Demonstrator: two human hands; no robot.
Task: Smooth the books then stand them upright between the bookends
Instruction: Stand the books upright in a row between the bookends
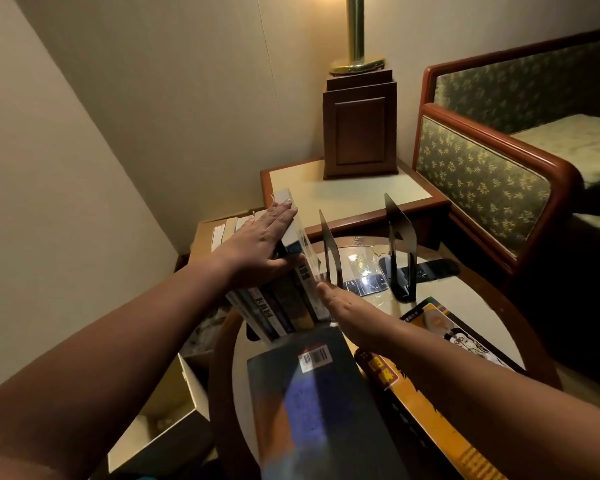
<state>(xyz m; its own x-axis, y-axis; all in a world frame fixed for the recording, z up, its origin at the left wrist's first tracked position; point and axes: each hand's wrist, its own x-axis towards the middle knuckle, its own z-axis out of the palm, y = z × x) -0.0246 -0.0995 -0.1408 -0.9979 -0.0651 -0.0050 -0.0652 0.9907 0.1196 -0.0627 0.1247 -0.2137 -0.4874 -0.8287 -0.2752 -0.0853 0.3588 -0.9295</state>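
Observation:
Several books (pixel 284 303) stand upright in a row, leaning left, on a round glass-topped table (pixel 465 292). My left hand (pixel 257 244) lies flat with straight fingers on the left and top side of the row, thumb under at the front. My right hand (pixel 340 306) presses flat against the row's right side. Just right of the row stands a black bookend (pixel 329 251); a second black bookend (pixel 400 251) stands farther right. A dark book (pixel 312 393) lies flat in front, and two yellow-covered books (pixel 426 403) (pixel 461 330) lie flat at the right.
A side table (pixel 343 192) with a wooden lamp base (pixel 359 129) stands behind. A green patterned armchair (pixel 492 178) is at the right. An open cardboard box (pixel 167 410) sits on the floor at the left, with more books (pixel 224 230) on a box behind my left hand.

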